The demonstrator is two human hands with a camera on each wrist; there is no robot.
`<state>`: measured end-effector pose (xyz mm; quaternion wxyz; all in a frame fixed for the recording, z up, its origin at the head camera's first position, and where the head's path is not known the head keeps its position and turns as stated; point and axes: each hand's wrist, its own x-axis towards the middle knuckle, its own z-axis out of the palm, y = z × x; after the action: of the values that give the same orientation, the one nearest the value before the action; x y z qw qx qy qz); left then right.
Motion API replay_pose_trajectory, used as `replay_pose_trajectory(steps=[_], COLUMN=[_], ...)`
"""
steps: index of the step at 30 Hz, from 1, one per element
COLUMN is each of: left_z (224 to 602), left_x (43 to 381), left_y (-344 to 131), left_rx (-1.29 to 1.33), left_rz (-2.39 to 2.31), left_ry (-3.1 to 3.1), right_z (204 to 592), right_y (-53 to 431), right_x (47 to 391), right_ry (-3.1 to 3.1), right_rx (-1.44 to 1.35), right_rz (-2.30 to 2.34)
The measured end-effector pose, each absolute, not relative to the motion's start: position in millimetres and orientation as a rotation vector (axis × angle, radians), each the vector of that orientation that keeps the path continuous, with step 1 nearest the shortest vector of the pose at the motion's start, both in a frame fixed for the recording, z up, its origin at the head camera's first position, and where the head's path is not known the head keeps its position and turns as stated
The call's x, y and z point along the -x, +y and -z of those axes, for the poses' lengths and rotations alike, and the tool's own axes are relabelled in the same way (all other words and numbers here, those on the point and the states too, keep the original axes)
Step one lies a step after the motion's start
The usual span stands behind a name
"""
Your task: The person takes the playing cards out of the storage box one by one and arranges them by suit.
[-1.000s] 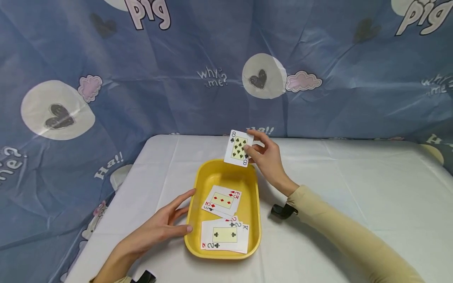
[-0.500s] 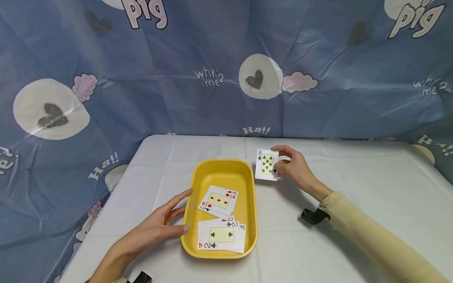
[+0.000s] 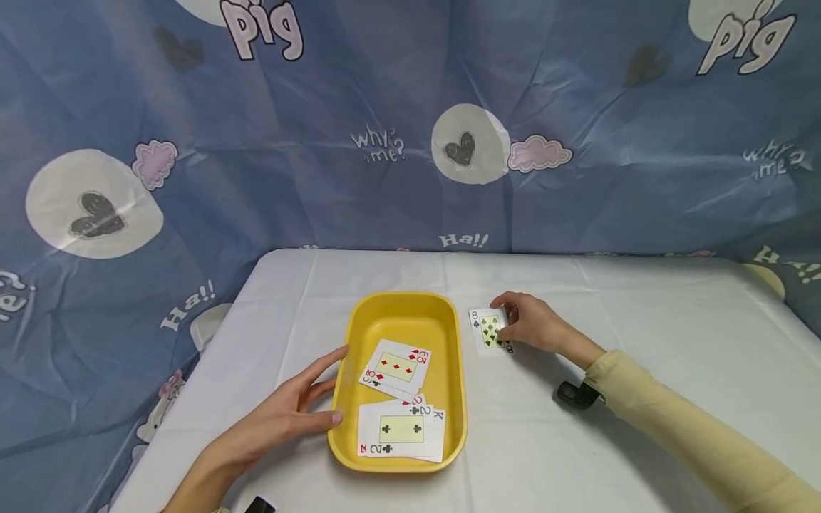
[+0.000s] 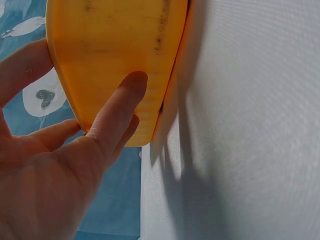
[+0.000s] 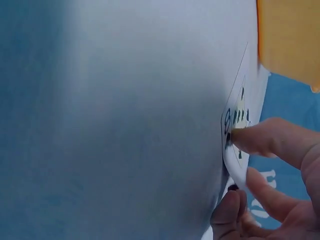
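Observation:
An eight of spades playing card (image 3: 489, 331) lies close over the white table, right of the yellow tray (image 3: 410, 303). My right hand (image 3: 535, 324) pinches its right side; in the right wrist view the thumb (image 5: 272, 137) presses on the card's face and the near edge bends up. My left hand (image 3: 282, 413) rests against the tray's left side with fingers extended, and in the left wrist view the thumb (image 4: 120, 107) lies along the outer wall. Inside the tray are two loose groups of cards, one topped by a three of diamonds (image 3: 394, 367), the other by a two of clubs (image 3: 400, 429).
A white cloth (image 3: 609, 306) covers the table, whose far edge meets a blue printed curtain (image 3: 359, 192). The curtain also runs down the left side. A black wrist device (image 3: 577, 395) sits under the right cuff.
My right hand has carried the eight of spades from above the tray's far right corner to the right, then lowered it to the table. The left hand stays against the tray.

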<state>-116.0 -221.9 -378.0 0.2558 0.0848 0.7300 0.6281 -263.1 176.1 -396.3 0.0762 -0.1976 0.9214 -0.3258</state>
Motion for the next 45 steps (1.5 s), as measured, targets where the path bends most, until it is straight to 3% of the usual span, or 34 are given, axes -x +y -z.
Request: replay_pose_trajectory(steps=[13, 27, 36, 45], left_z=[378, 377, 378, 378], left_x=[116, 116, 115, 115], left_y=[-221, -221, -222, -222], left_rx=[-0.223, -0.174, -0.200, -0.153], left_rz=[-1.708, -1.698, -1.704, -1.701], left_ry=[1.976, 1.983, 1.985, 1.979], right_z=[397, 373, 364, 364], right_y=[178, 147, 102, 64], right_x=[264, 241, 228, 255], right_ry=[2.772, 2.315, 2.033, 2.012], right_rx=[0.650, 0.949, 1.159, 1.257], right_rz=[1.006, 1.785, 1.596, 1.243])
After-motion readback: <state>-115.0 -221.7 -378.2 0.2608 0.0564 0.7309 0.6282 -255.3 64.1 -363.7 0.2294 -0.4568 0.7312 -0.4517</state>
